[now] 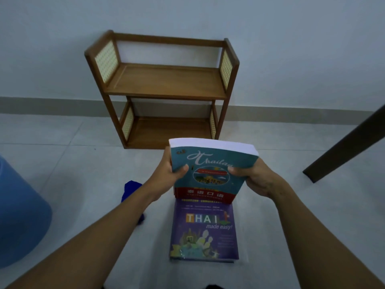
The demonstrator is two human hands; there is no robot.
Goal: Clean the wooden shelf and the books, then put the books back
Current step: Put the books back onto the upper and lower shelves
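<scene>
A teal book [210,165] with a red band hangs above the floor, tilted, in front of the wooden shelf [164,82]. My left hand [170,172] grips its left edge and my right hand [252,176] grips its right edge. Under it a purple book [204,232] titled "THAI made easy!" lies flat on the floor. Both tiers of the two-tier shelf against the wall hold nothing. A dark blue cloth [130,190] lies on the floor to the left, partly hidden by my left forearm.
A large blue rounded container [18,215] stands at the left edge. A dark slanted furniture leg [343,147] comes down to the floor at the right. Pale floor tiles [62,155] surround the shelf.
</scene>
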